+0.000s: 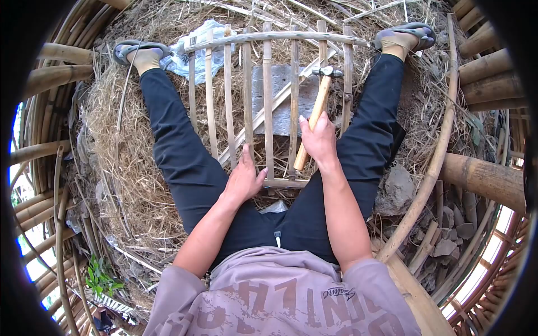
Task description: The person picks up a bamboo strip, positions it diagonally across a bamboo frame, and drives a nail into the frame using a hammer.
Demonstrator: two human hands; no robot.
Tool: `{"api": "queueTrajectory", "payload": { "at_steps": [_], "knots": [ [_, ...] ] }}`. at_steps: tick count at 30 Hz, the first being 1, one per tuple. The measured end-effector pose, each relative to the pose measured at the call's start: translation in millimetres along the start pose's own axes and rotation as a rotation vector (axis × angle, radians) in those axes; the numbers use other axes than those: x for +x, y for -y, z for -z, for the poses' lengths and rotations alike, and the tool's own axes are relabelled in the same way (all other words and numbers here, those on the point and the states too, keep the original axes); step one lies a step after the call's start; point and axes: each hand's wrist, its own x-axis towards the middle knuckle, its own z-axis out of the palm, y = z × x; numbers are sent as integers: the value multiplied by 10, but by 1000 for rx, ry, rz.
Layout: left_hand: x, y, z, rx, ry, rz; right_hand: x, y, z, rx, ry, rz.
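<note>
My right hand [319, 139] is wrapped round the wooden handle of a hammer [320, 103]. The metal head points away from me, above the right part of a bamboo slat frame [268, 101]. This frame lies between my spread legs, its upright slats joined by a curved bar [280, 36] at the far end and a straight bar [286, 183] at the near end. My left hand [243, 178] rests at the near end of the slats, fingers stretched out and thumb apart, with nothing visibly held. Under the slats sits a grey stone block [280, 95], crossed by a diagonal bamboo strip [238, 148].
Dry straw [126, 168] covers the ground. A clear plastic bag [210, 50] lies by my left foot. Rocks [395, 191] and a long curved pole [440, 151] are to my right. Bamboo walls [50, 168] surround me on both sides.
</note>
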Motion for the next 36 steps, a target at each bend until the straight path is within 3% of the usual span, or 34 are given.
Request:
{"api": "queueTrajectory", "payload": {
  "at_steps": [14,17,20,23,26,32,36],
  "knots": [
    [2,26,-33,7,-56,-37,0,0,-6,-2,21,-31],
    [-29,-15,-41,88,-102,16,0,5,-3,-12,21,-28],
    [-112,-267,127,472,-78,36,-1,18,12,-12,33,-36],
    [-94,-214,107,289,-406,-91,3,-4,-4,-15,25,-28],
    [-19,-56,76,174,-440,-189,0,22,4,-21,27,-35],
    [4,1,9,54,-273,-306,4,-21,-24,-22,15,-18],
    [24,32,-14,2,-263,-295,2,-9,-13,-4,18,-21]
  ]
}}
